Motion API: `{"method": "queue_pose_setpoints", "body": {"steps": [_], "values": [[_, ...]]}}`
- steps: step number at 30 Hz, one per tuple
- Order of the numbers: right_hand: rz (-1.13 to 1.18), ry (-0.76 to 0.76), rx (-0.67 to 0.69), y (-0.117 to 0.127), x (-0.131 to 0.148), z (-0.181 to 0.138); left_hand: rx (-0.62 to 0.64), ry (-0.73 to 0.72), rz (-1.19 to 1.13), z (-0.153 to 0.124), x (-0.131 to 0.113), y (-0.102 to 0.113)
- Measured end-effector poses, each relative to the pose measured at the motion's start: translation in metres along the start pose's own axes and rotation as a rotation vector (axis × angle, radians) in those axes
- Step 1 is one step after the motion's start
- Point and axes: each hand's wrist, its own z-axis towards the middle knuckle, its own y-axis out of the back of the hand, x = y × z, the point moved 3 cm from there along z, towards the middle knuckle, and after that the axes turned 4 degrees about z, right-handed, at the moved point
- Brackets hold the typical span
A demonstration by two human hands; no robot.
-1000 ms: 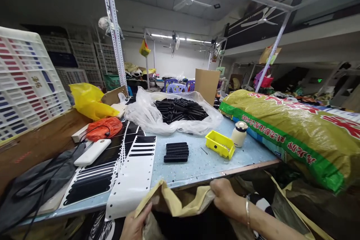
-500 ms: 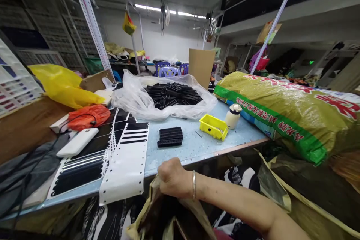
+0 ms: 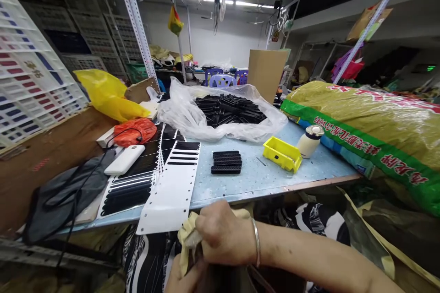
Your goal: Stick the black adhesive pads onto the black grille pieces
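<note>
My right hand (image 3: pixel 223 238), with a bangle at the wrist, is closed round the bunched mouth of a tan bag (image 3: pixel 188 237) just below the table's front edge. My left hand (image 3: pixel 182 279) shows partly at the bottom, its fingers curled against the same bag from beneath. On the blue table (image 3: pixel 261 178) beyond lie a small stack of black ribbed parts (image 3: pixel 226 162), a yellow plastic tray (image 3: pixel 282 153) and a small white jar (image 3: pixel 309 140).
White backing sheets with black strips (image 3: pixel 161 178) overhang the table's front left. A power bank (image 3: pixel 124 159), orange bag (image 3: pixel 134 131) and dark cloth (image 3: pixel 65 197) lie left. A clear bag of black parts (image 3: pixel 223 112) sits behind. A big yellow-green sack (image 3: pixel 371 128) fills the right.
My right hand moved left across the bag's mouth and gathered it shut. My left hand left view, then returned beneath the bag. The view dipped and shifted.
</note>
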Motion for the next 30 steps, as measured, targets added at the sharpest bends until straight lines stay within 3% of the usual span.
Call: {"method": "queue_pose_setpoints", "body": {"steps": [4, 8, 12, 17, 20, 25, 28, 30], "values": [[-0.058, -0.006, 0.080, -0.023, -0.007, 0.009, -0.011, 0.030, -0.163, -0.003, 0.000, -0.007], [-0.071, -0.070, 0.214, -0.056, -0.017, -0.022, 0.015, 0.022, -0.207, -0.002, 0.016, -0.006], [-0.103, -0.363, 0.279, -0.062, -0.054, -0.074, 0.046, 0.019, -0.165, 0.009, 0.033, 0.006], [-0.176, -0.694, 0.231, -0.057, -0.119, -0.143, -0.150, 0.029, -0.095, 0.054, 0.055, 0.026], [-0.196, -0.800, 0.191, -0.062, -0.141, -0.171, -0.225, 0.046, 0.021, 0.080, 0.064, 0.031], [-0.164, -0.779, 0.166, -0.086, -0.128, -0.186, -0.206, 0.008, 0.055, 0.097, 0.066, 0.023], [-0.077, -0.618, 0.195, -0.112, -0.106, -0.182, -0.187, -0.098, 0.100, 0.097, 0.059, 0.018], [-0.035, -0.529, 0.298, -0.131, -0.099, -0.177, -0.203, -0.142, 0.193, 0.095, 0.054, 0.023]]}}
